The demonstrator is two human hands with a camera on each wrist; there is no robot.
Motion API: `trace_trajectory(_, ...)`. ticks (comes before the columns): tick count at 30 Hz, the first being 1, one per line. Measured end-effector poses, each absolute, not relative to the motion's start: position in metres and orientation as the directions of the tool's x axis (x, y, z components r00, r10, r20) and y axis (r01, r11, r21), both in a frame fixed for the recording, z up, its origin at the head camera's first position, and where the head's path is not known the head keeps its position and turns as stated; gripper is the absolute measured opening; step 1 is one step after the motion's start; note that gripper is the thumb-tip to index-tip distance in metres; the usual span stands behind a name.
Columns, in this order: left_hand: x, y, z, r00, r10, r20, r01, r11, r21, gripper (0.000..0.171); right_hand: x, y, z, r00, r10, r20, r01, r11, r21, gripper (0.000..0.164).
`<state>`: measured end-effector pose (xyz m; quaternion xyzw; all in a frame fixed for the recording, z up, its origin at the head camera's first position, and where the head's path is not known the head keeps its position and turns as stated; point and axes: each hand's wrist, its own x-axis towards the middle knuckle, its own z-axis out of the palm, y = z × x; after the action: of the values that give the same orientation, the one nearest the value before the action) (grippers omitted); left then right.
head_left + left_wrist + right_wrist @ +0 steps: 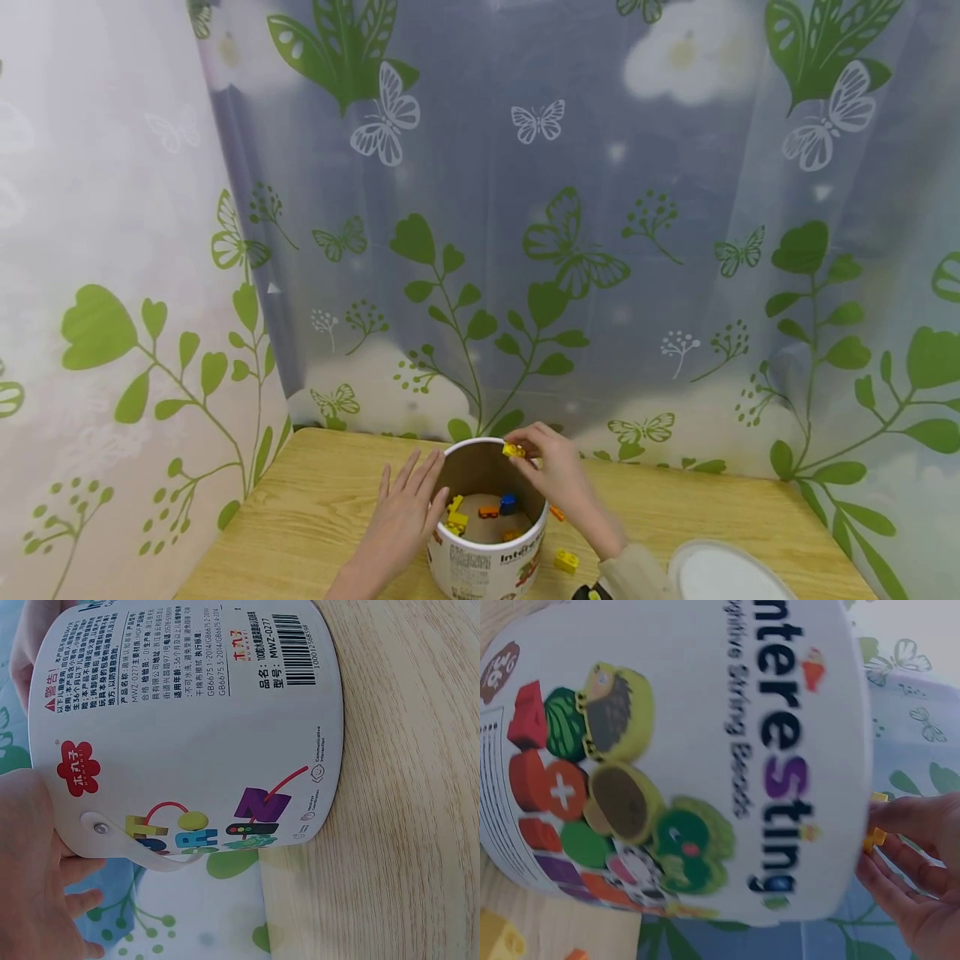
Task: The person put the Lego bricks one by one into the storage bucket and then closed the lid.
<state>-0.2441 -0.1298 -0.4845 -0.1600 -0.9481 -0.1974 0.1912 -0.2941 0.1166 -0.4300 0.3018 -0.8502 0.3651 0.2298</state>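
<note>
A white round bucket [480,571] with a printed label stands on the table. Inside it lie several small toy building bricks, among them a blue brick [507,503] and an orange brick [488,512]. My left hand [401,512] rests against the bucket's left rim with its fingers extended. Over the right part of the rim, my right hand [558,475] pinches a yellow brick [513,450] between thumb and fingers. The right wrist view shows the same yellow brick [875,832] partly hidden behind the bucket.
On the table [337,475], right of the bucket, lie a loose yellow brick [566,561] and an orange piece [557,512]. A white round lid [723,575] sits at the front right. A patterned curtain [480,250] hangs behind the table.
</note>
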Motion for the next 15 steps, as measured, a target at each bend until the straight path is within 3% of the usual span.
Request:
trace_trajectory(6, -0.245, -0.129, -0.485, -0.877, 0.225, 0.424, 0.372, 0.877, 0.305, 0.053, -0.295, 0.105, -0.439, -0.742, -0.39, 0.545, -0.662, 0.557, -0.502, 0.023)
trace_trajectory(15, -0.245, -0.13, -0.486, -0.877, 0.226, 0.424, 0.372, 0.877, 0.303, 0.054, -0.298, 0.097, -0.453, -0.725, -0.484, 0.49, -0.687, 0.561, -0.463, 0.022)
